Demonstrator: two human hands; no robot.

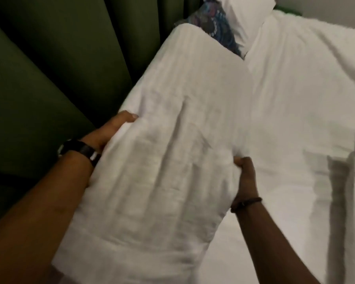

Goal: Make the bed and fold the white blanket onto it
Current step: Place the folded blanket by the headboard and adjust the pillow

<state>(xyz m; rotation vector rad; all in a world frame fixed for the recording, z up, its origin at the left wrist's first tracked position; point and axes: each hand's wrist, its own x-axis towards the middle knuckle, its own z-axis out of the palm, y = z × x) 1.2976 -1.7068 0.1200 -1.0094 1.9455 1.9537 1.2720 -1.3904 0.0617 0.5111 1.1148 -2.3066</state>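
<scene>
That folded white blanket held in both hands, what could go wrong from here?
The left hand and right hand grip only the sides of the folded blanket, so its far end might sag and the folds open. That end reaches toward the patterned pillow and could nudge it. The bed sheet is creased, and laying the blanket down may hide those wrinkles.

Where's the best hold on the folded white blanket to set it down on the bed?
Take the folded white blanket by its two long side edges, one from each side, as the left hand and right hand do; it is long and limp, so an end hold would let it sag open.
</scene>
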